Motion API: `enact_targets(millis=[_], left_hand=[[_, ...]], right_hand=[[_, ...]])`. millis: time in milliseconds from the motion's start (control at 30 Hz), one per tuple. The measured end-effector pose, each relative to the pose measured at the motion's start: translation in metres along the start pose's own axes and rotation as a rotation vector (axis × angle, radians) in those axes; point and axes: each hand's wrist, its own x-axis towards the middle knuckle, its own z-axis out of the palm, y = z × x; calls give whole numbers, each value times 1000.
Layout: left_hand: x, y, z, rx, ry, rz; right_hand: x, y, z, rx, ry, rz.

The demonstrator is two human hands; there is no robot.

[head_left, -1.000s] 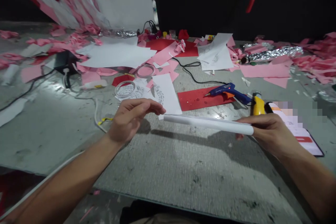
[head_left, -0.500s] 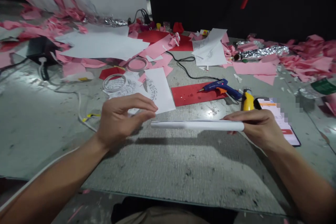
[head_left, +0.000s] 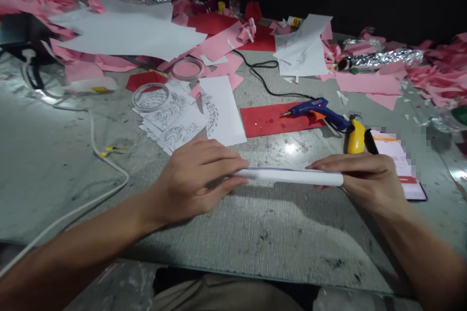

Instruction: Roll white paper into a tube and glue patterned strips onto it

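Note:
A folded white paper (head_left: 279,175), seen nearly edge-on, is held level above the grey table. My left hand (head_left: 200,177) pinches its left end between thumb and fingers. Around the right end, my right hand (head_left: 368,180) is closed with the fingers along the top and the thumb side below. Behind the paper, a blue glue gun (head_left: 315,107) lies on a red strip (head_left: 262,124). White sheets with dark line drawings (head_left: 222,114) rest beyond my left hand.
A yellow-handled tool (head_left: 355,137) and a lit phone (head_left: 396,155) lie by my right hand. A tape roll (head_left: 151,96) sits on the drawings. A white cable (head_left: 109,161) crosses the left side. Pink scraps (head_left: 386,77) and large white paper (head_left: 127,29) cover the back.
My left hand has moved right and closed on the paper's left end, which it was just short of before. My right hand keeps its hold. The view has shifted slightly.

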Motion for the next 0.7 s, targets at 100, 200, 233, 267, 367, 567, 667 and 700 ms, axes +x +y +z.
enact_targets(millis=[100, 200, 233, 267, 367, 567, 667, 700], left_hand=[[0, 2, 1, -9, 5, 1], [-2, 3, 1, -14, 4, -1], [-2, 3, 1, -15, 2, 1], [-2, 3, 1, -14, -1, 3], [-3, 3, 1, 1, -18, 19], [-4, 4, 1, -23, -16, 28], [-4, 4, 2, -54, -13, 15], [-4, 4, 2, -57, -17, 12]], right_hand=[[0, -1, 1, 9, -1, 13], [0, -2, 2, 44, -7, 50], [0, -3, 2, 59, -11, 64], [0, -3, 2, 73, -14, 75], [0, -3, 3, 112, -19, 93], [0, -3, 1, 118, -53, 88], [0, -4, 1, 123, -62, 73], [1, -4, 1, 123, -65, 72]])
